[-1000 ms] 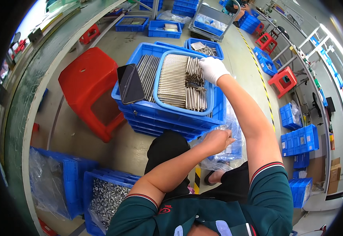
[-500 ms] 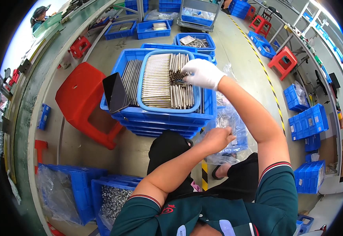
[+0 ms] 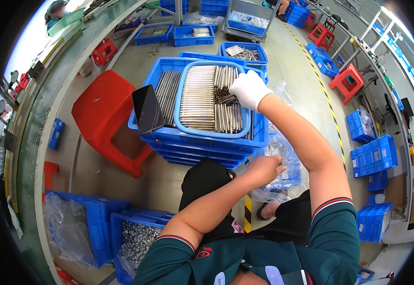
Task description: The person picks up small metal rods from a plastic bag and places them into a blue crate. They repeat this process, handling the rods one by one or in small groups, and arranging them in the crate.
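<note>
A light-blue tray (image 3: 212, 135) rests on top of a stack of blue crates before me. Along its left side, long metal rods (image 3: 197, 97) lie in neat rows; shorter-looking rod bundles (image 3: 229, 118) fill the right side, with a jumbled gap between them. My right hand (image 3: 250, 90), in a white glove, is at the tray's right rim, fingers bent down toward the rods in that gap. Its fingertips are partly hidden, so what they pinch is unclear. Bare and curled, my left hand (image 3: 267, 170) hovers over a plastic-lined crate (image 3: 290, 173); anything in its fingers is hidden.
A black phone (image 3: 148, 110) leans on the stack's left edge, beside a red stool (image 3: 103, 107). At lower left, a blue crate holds small metal parts (image 3: 140, 242). Behind the stack stands another crate of rods (image 3: 245, 52). A workbench (image 3: 69, 90) runs along the left.
The view has shifted, so the tray and crates sit slightly farther right. My gloved right hand has drawn its fingers in and down at the tray's right side. My left hand stays curled.
</note>
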A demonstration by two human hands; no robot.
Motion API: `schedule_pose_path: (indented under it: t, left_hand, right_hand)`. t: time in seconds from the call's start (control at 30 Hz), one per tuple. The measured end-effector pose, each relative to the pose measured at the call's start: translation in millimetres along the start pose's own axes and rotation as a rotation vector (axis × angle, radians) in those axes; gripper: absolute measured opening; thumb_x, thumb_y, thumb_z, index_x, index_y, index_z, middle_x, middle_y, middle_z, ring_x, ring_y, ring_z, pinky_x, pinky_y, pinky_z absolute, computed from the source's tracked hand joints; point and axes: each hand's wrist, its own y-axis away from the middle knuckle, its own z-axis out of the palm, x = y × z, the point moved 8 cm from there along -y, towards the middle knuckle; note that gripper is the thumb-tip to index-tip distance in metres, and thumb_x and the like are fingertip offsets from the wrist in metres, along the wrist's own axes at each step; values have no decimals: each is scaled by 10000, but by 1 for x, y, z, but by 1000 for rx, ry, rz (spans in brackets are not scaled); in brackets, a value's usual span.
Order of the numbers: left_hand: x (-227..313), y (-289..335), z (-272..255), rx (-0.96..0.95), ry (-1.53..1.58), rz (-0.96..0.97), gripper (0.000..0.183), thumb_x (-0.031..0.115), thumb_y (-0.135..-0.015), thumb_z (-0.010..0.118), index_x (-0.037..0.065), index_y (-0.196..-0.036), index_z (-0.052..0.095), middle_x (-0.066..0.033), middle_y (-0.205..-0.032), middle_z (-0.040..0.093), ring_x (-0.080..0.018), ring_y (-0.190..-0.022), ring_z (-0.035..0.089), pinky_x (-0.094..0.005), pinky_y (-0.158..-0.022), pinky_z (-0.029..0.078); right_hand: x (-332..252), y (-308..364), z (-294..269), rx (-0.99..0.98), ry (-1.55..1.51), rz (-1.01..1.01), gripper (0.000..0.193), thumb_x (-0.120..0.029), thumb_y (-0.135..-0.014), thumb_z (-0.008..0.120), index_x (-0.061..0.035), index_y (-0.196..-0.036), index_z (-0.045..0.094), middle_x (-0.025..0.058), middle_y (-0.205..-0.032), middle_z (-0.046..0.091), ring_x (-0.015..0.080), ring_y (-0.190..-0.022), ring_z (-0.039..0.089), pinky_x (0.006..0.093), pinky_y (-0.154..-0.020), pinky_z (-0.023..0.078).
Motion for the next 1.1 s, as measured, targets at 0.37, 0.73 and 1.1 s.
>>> schedule_pose_path:
  t: [0.37,0.73,1.1]
  left_hand:
    - [-1,3,-6,48,8,32,282,295,-875,572,13,-862,576,-214,-794,630,-399,-806,607,-484,-720,451]
    - [-3,5,-9,67,9,54,279,290,-889,567,13,-910,589,-217,-838,633,-397,-845,601,-475,-722,447]
    - [-1,11,-17,81,14,72,276,299,-891,557,24,-918,576,-212,-794,623,-398,-814,594,-480,-698,438]
  right_hand:
    - [-18,-3,-2,-340,74,46,147,-128,-719,585,-129,-798,709,109,-816,682,267,-831,658,376,-712,454]
    - [-33,-16,1,-238,194,-42,95,-114,-702,606,-90,-754,682,121,-759,667,290,-779,651,384,-722,441]
    - [-35,-20,9,-198,281,-46,113,-119,-753,568,-90,-732,675,108,-742,667,265,-754,653,366,-702,444]
